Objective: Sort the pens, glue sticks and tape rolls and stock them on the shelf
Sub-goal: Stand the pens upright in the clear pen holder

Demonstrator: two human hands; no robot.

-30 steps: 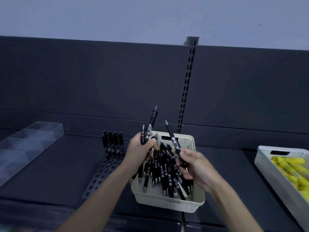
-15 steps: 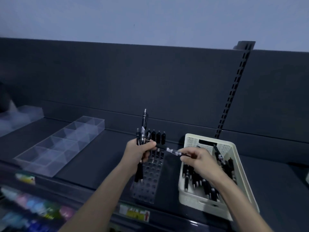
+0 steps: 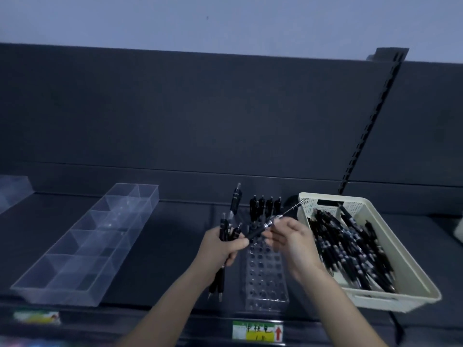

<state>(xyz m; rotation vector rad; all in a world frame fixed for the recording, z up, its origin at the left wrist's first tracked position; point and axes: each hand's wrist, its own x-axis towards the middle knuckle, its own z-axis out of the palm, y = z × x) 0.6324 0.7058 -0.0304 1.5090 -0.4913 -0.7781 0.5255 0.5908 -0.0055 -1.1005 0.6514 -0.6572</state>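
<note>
My left hand (image 3: 220, 249) grips a bundle of black pens (image 3: 226, 231), one sticking up taller than the rest, their tips hanging below the fist. My right hand (image 3: 292, 237) pinches a single black pen (image 3: 275, 219) held slanted, its metal tip pointing up right toward the basket. Below both hands lies a clear pen holder (image 3: 264, 279) with rows of round holes; several black pens (image 3: 265, 205) stand upright in its far row. A cream basket (image 3: 400, 249) to the right holds a heap of black pens (image 3: 350, 249).
A clear divided tray (image 3: 82, 249) with several compartments lies at the left of the dark shelf (image 3: 162, 259). Another clear box (image 3: 12, 194) shows at the far left edge. Price labels (image 3: 256, 331) run along the shelf's front lip. A slotted upright (image 3: 370, 126) rises behind the basket.
The view swung left, so the basket now sits right of the hands. My right hand lifted one pen out and tilted it over the holder; the left still holds its bundle.
</note>
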